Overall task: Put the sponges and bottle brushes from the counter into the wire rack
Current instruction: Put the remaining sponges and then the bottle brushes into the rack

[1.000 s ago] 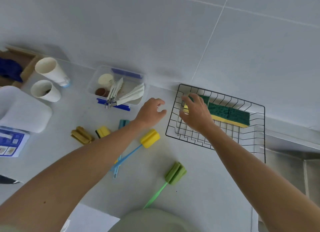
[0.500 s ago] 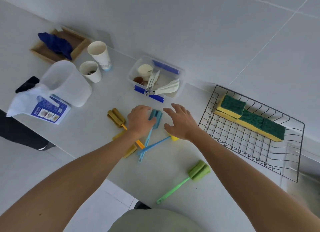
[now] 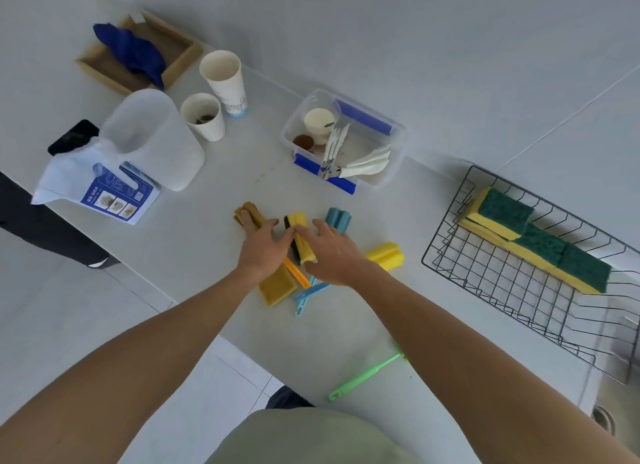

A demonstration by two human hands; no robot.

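Note:
A black wire rack (image 3: 446, 255) stands at the right with green-and-yellow sponges (image 3: 540, 247) lying along its far side. On the counter, a yellow sponge with a black face (image 3: 300, 236) sits between my hands. My right hand (image 3: 334, 255) has its thumb across this sponge and its fingers on the other side. My left hand (image 3: 259, 252) lies spread over an ochre bottle brush (image 3: 246, 213), holding nothing. A flat ochre sponge (image 3: 277, 287), a blue brush (image 3: 338, 217), a yellow brush head (image 3: 387, 255) and a green brush handle (image 3: 363, 377) lie around them.
A clear plastic tub (image 3: 391, 172) with cutlery stands behind the hands. Two paper cups (image 3: 221, 79), a white jug (image 3: 152, 141), a printed packet (image 3: 104, 193) and a wooden tray with a blue cloth (image 3: 138, 51) fill the left. The counter's front edge runs just below my wrists.
My view has swung left. Both hands have moved further left over the pile, from the blue brush onto the yellow sponge and the ochre brush.

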